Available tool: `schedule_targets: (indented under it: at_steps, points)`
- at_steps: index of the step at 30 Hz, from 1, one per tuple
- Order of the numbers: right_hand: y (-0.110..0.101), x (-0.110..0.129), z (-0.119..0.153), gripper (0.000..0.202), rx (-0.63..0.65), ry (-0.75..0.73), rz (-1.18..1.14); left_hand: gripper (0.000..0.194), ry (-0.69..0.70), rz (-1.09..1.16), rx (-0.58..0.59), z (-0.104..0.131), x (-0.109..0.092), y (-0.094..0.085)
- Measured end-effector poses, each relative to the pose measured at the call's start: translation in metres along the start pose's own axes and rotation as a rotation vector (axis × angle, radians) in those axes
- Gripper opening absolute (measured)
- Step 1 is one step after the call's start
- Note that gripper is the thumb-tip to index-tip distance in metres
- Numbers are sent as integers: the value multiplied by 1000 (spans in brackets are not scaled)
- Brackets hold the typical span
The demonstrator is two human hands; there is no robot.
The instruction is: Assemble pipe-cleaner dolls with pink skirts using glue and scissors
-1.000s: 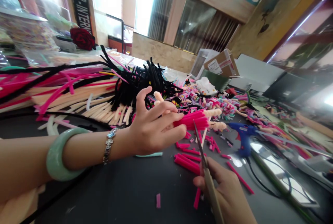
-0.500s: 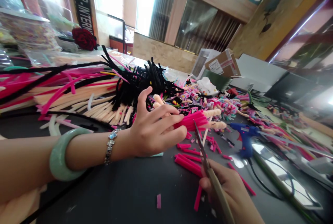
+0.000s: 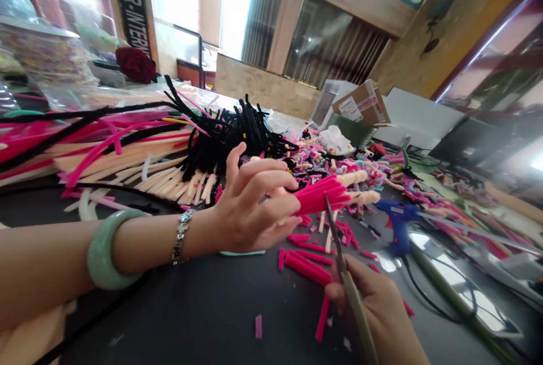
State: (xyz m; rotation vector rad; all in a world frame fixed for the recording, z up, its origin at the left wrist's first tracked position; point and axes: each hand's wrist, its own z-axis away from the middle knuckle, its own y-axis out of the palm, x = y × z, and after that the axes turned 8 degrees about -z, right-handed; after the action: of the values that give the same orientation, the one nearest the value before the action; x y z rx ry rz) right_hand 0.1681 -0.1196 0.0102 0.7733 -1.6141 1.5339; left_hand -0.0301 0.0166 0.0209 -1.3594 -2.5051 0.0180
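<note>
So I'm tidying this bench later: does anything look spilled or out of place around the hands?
Yes. Short pink cut pieces lie scattered over the dark table below the pink bundle in the left hand, near the scissors in the right hand. A blue glue gun lies on its side among them.

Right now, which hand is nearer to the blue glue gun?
Right. The right hand holds scissors just below-left of the glue gun; the left hand grips pink sticks farther left.

cut pieces (image 3: 306, 266) on table (image 3: 190, 308); glue gun (image 3: 394, 217) right; box (image 3: 360, 106) behind
</note>
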Motion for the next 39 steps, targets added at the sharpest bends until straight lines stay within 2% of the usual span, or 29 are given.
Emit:
schedule_targets:
  at_steps: [2,4,6,7,10,12,14,18,24,27,33,39]
  points:
    - [-2,-1,-1,39,-21,-5,4,53,-109,113,22,3,5,3]
    - [-4,-3,-2,40,-34,-26,3,78,-252,307,60,7,9,8]
    - [-5,-5,-2,41,-63,-49,13,96,-464,568,159,10,9,13]
    - [-6,-6,-3,41,-77,-57,21,96,-612,692,239,11,7,15]
    - [-6,-7,-2,42,-101,-62,45,100,-969,1048,333,12,-2,18]
    - [-6,-6,-2,43,-117,-60,56,104,-1142,1243,394,11,-9,17]
    - [-6,-5,-3,43,-136,-56,75,106,-1248,1367,457,9,-13,15]
    - [-5,-4,-4,41,-132,-49,98,86,-1347,1465,502,5,-13,11]
    - [-3,-8,-5,41,-85,-28,137,63,-1381,1448,636,-4,-16,5]
    - [-3,-11,-7,44,-72,-63,213,48,-1400,1456,593,-7,-24,2]
    - [-3,-13,-8,47,-65,-87,297,36,-1459,1395,544,-8,-32,1]
    - [-4,-11,-5,46,-56,-127,316,31,-1380,1294,562,-8,-29,1]
